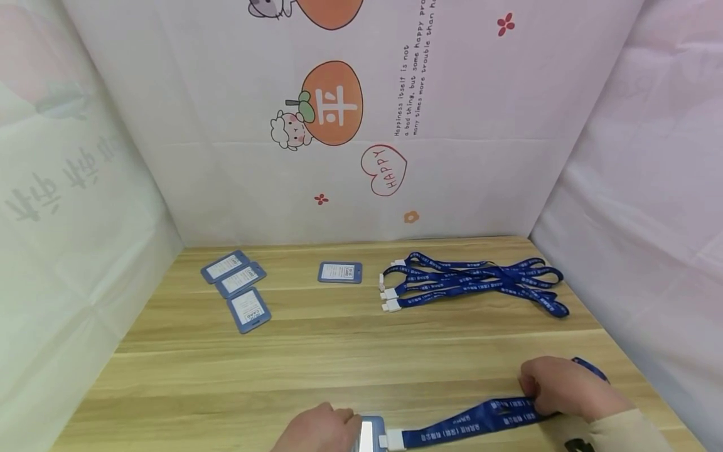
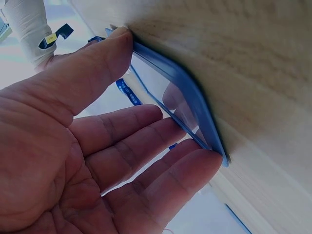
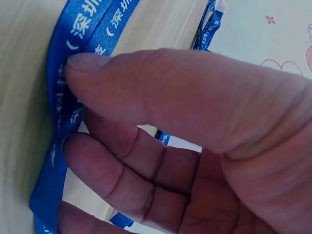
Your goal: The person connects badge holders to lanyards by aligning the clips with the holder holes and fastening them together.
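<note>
At the front of the table, my left hand [image 1: 322,430] grips a blue-framed badge holder [image 1: 369,422] by its edges. In the left wrist view the thumb is on one edge of the badge holder [image 2: 187,83] and the fingertips are on the opposite one. A white clip [image 1: 395,439] joins this holder to a dark blue lanyard [image 1: 452,430] with white lettering, stretched out to the right. My right hand [image 1: 565,386] pinches the strap farther along. Up close, its thumb and fingertips meet at the doubled lanyard [image 3: 51,180] low over the wood.
Three blue badge holders [image 1: 248,311] lie at the left on the wooden table [image 1: 316,351], two of them overlapping. Another badge holder [image 1: 340,272] lies at the back middle. Several blue lanyards [image 1: 474,282] with white clips are bunched at the back right. Printed white cloth [image 1: 463,188] encloses the table.
</note>
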